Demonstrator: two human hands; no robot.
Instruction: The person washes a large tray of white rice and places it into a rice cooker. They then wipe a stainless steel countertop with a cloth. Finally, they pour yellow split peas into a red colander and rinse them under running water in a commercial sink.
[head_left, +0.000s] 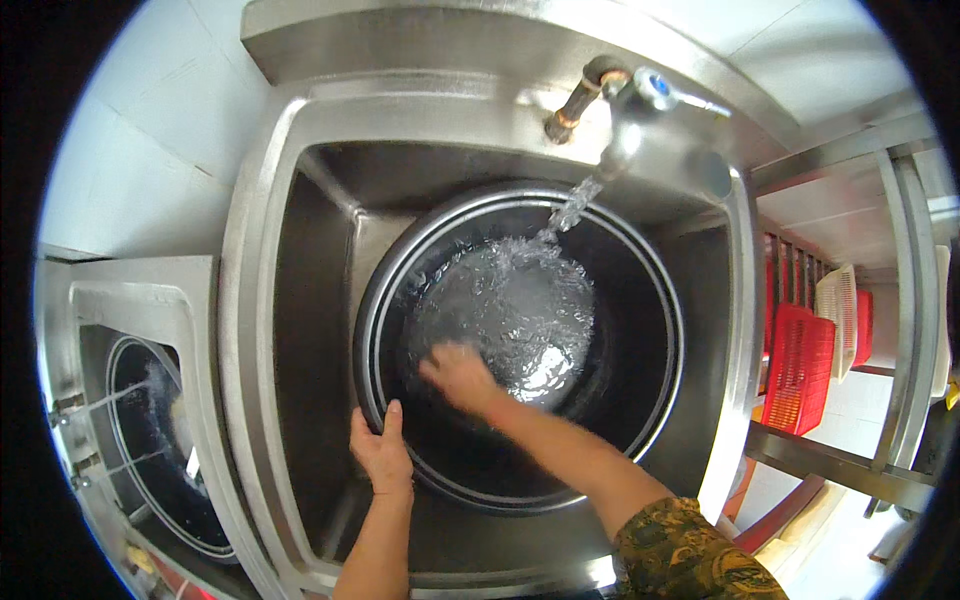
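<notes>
A large round dark pot with a shiny rim stands in a stainless steel sink. Churning water covers its bottom. My left hand grips the rim at the near left, thumb on the inside and the other fingers outside. Inside the pot, at the left part of the water, is my right hand. It is blurred, its fingers look somewhat apart, and I see nothing held in it. From a metal tap with a blue-marked top, a stream of water pours into the pot's far side.
A rusty pipe fitting rises behind the sink, beside the tap. At the left, a second sink holds another dark pot, with thin water jets running into it. A metal rack at the right bears red and cream plastic baskets.
</notes>
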